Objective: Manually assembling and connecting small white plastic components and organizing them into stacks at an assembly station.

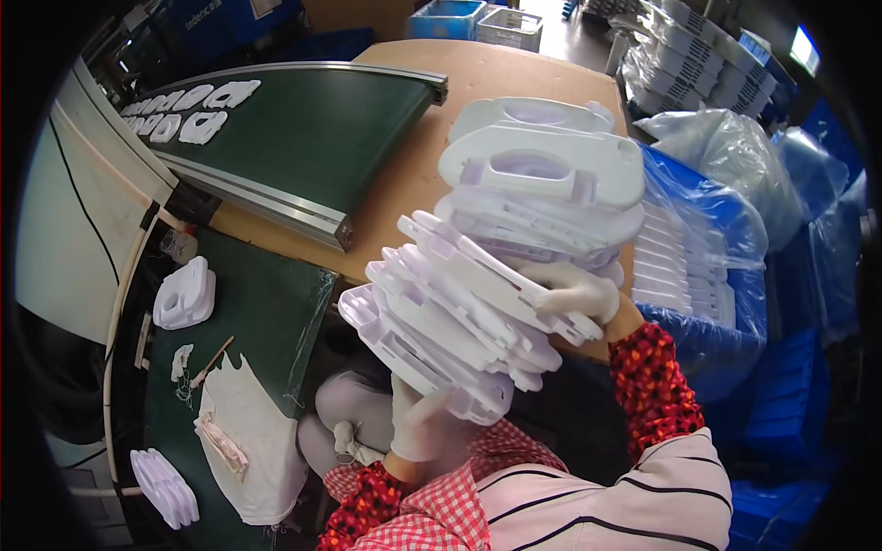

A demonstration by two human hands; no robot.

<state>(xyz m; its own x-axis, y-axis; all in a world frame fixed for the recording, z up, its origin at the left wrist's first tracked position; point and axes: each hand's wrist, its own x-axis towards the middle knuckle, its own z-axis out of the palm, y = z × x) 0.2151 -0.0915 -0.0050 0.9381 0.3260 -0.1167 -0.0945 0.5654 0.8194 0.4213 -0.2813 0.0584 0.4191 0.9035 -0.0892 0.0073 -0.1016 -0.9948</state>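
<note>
While the left hand (pixel 421 424) props its underside, the right hand (pixel 574 289) clamps the fanned stack of white plastic parts (pixel 496 275).

Single view from camera worn on my head, left of pair, looking steeply down over my chest and forearms. Fisheye lens: straight edges bow toward dark rim. Very close on stack of white moulded parts (pixel 496 275) between my left hand (pixel 418 422) and right hand (pixel 579 292), filling centre. Green conveyor belt (pixel 312 129) curves at upper left, wooden surface (pixel 404 184) beyond, blue crate (pixel 707 331) at my right. No second view to share scene.
</note>
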